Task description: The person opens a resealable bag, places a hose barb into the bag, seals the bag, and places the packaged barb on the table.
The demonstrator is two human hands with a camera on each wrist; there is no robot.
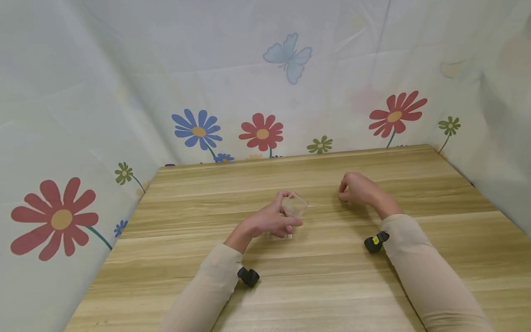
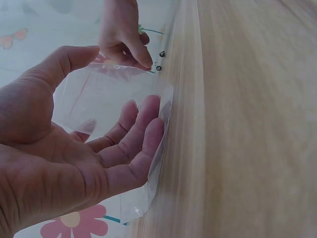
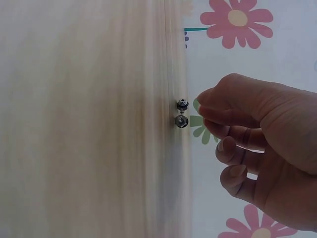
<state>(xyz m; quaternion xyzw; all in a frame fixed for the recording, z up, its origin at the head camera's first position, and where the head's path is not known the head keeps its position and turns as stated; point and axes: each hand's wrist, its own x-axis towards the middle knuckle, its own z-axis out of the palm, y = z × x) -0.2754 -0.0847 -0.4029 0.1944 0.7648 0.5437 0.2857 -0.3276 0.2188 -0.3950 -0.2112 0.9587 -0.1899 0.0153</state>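
In the head view my left hand [image 1: 274, 220] holds a clear plastic bag [image 1: 295, 206] just above the wooden table. Seen from the left wrist, the fingers curl against the bag [image 2: 94, 101], while the thumb lies along its upper edge. My right hand [image 1: 361, 189] is lowered near the tabletop, farther right. Its thumb and forefinger meet at the tips in the right wrist view, with nothing visible between them. Just beyond those tips stand two small metal fittings, one threaded fitting [image 3: 182, 103] and one with a hex-shaped face [image 3: 181, 121].
The wooden table [image 1: 332, 276] runs up to a pale curtain [image 1: 232, 83] printed with flowers, which also hangs along the left and right sides. A small black camera is strapped at each wrist, the left camera [image 1: 249, 277] and the right camera [image 1: 375, 242].
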